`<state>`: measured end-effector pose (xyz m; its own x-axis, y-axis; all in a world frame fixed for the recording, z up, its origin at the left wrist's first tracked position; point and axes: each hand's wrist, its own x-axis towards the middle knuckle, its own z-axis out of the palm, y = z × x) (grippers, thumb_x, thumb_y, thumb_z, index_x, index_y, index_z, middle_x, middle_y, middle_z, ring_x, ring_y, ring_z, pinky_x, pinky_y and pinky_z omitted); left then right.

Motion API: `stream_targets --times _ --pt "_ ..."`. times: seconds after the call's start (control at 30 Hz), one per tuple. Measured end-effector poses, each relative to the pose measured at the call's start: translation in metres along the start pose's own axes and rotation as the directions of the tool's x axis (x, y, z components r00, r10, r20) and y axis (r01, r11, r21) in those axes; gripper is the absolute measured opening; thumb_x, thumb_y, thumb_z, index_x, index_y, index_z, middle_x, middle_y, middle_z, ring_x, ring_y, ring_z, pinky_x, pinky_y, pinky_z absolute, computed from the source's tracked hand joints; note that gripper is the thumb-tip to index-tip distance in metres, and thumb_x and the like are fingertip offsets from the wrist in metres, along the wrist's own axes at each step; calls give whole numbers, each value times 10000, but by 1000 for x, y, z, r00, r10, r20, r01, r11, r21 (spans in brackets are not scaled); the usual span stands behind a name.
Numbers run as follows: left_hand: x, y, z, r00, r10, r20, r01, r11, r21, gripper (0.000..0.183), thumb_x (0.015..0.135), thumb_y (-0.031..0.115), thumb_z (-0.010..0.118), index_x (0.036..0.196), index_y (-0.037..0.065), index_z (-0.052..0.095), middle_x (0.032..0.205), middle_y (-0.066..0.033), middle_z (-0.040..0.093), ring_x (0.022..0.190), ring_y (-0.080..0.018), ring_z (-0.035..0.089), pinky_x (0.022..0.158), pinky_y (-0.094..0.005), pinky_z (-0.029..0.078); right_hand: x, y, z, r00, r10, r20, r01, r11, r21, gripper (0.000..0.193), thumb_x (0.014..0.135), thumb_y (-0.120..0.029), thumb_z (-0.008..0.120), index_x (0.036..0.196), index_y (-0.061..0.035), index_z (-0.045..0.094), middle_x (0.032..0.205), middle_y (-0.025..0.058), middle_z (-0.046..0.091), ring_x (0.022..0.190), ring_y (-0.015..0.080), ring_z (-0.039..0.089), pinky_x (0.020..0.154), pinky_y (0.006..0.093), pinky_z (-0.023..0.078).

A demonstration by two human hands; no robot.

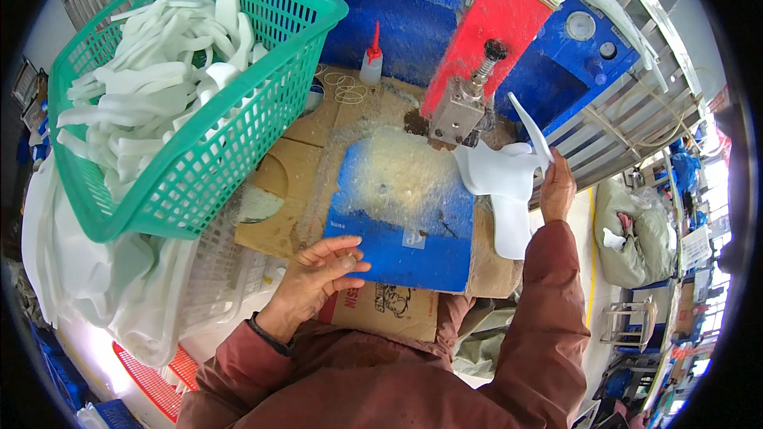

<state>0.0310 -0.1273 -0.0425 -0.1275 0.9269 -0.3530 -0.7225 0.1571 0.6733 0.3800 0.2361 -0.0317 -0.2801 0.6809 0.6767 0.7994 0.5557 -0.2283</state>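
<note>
Green plastic mesh formed a large basket [111, 218] at the upper left, heaped with white pieces [151, 79]. At the right, a slim white strip [530, 129] was held by the right hand [559, 188], its fingers clamped on the lower end, with the strip tilted upward beside the metal head [459, 111] of a red machine arm [493, 28]. Flat white shapes [510, 226] were spread just below, overhanging the table's right edge; whether they were joined to the strip could not be told. The left hand [314, 278] was raised, fingers curved and apart, near the left front corner of a blue board [437, 258]. Pale dust [405, 167] was scattered across that board, which was laid on the cardboard-covered table [318, 131]. Behind it, a red-nozzled bottle [371, 70] was stood upright.
</note>
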Motion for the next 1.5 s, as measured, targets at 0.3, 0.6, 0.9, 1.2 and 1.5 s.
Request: stream_targets --times 0.3,0.6,0.9,1.2,1.5 --pt "2 -1 4 999 35 -4 -34 999 33 309 979 17 710 1286 9 679 1130 -131 734 1066 -276 745 916 -361 645 -45 -72 -107 987 -88 131 90 996 -2 352 972 19 554 1301 -36 668 1244 236 695 1148 409 685 979 453 547" --pt "9 -7 7 990 136 30 -139 985 102 205 985 -56 648 1176 4 693 1030 -114 738 991 -280 756 870 -383 647 -85 -175 -131 910 -389 142 379 921 95 324 836 61 654 1142 -6 738 1137 166 747 1016 295 738 859 382 596" --pt "14 16 38 968 -25 249 59 989 -133 459 1068 181 575 1497 43 488 1497 -182 536 1333 -327 588 1096 -492 510 -82 -220 -100 825 -543 157 503 832 234 466 816 -88 649 1278 -35 688 1342 128 664 1254 302 642 1059 464 514" --pt "36 43 31 965 262 -6 -256 946 198 380 957 10 681 1330 -12 612 1236 -92 700 1089 -200 683 961 -361 549 -91 -192 -88 950 -147 275 -29 837 547 426 975 -157 695 1384 -51 639 1357 129 655 1247 253 633 1066 375 494" --pt "15 69 11 979 191 -69 -135 864 484 429 908 -22 704 1327 -21 616 1240 -92 701 1117 -213 678 991 -380 536 -85 -221 -27 659 138 740 -738 -71 671 520 1018 -107 683 1488 20 501 1202 110 677 1032 108 607 878 272 513"
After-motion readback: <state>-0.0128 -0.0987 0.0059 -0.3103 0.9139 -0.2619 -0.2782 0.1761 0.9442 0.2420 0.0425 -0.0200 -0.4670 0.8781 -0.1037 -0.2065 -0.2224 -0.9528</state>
